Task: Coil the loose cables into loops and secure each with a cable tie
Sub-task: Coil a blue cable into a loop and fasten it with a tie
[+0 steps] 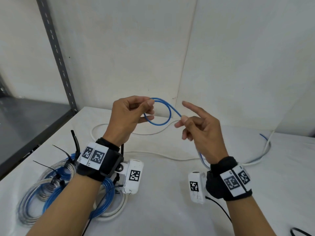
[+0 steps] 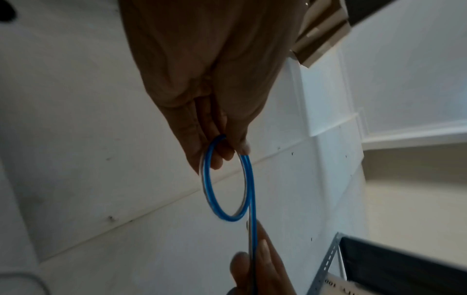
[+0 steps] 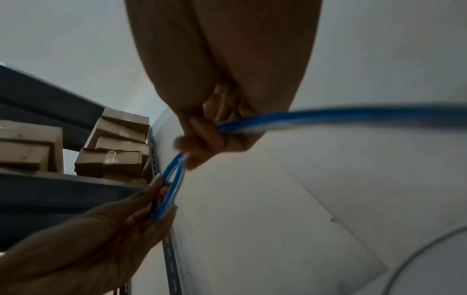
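Observation:
A thin blue cable (image 1: 167, 109) forms one small loop in the air above the white table (image 1: 170, 210). My left hand (image 1: 136, 109) pinches the loop's top between thumb and fingers. My right hand (image 1: 187, 122) pinches the cable where it leaves the loop, its index finger pointing up. The rest of the cable drops past my right wrist and runs off to the right (image 1: 263, 137). In the left wrist view the blue loop (image 2: 227, 185) hangs below my left fingers (image 2: 215, 139). In the right wrist view the blue cable (image 3: 328, 117) passes through my right fingers (image 3: 202, 137).
Tied coils of blue, clear and white cable (image 1: 56, 184) with black cable ties (image 1: 68, 155) lie at the table's left under my left forearm. A loose white cable (image 1: 153, 155) snakes across the table. A grey metal shelf (image 1: 34, 126) stands left. Another black tie (image 1: 300, 232) lies bottom right.

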Tool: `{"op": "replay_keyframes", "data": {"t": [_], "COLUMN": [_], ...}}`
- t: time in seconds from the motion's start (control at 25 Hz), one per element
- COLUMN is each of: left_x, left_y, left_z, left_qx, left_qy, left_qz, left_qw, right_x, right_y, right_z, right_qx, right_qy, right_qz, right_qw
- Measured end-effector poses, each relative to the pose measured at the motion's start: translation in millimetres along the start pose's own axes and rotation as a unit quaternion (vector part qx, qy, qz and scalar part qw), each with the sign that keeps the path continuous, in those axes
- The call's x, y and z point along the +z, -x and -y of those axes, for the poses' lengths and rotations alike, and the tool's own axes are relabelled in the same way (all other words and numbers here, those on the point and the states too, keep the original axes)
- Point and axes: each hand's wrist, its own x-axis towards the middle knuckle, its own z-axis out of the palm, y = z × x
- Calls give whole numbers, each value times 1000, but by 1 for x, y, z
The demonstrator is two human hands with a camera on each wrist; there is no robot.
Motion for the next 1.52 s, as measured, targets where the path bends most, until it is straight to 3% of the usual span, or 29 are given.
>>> {"op": "replay_keyframes", "data": {"t": [0.2,0.4,0.52,0.64,0.84,1.04,1.28,1.4,1.52], "left_x": [4,8,5,9,8,6,14,10,11], "left_y": [4,3,4,7,6,6,10,10,13], "left_z": [4,4,2,3,2,0,6,3,2], "left_qx": [-11,1,12,16,13,31,16,-35,-110], "left_qy": [16,30,-14,-49,-41,-2,21,-53,-112], "left_qz": [19,-4,24,52,42,8,14,73,184], "left_qw": [1000,1000,1000,997,998,999,1000,995,970], "right_x": [-1,7,13,14,13,23,32,16,3], "right_y": [-7,1,0,0,0,4,5,1,-1], "right_z": [-1,0,0,1,0,-2,-9,-7,-2], "right_qx": [-40,-23,-19,-45,-54,-9,-18,-34,-31], "right_qy": [-13,75,56,61,14,9,-38,18,73], "right_qz": [-124,-41,-27,-70,-148,-47,-92,-72,26], "right_qw": [991,996,998,995,987,999,995,997,997]}}
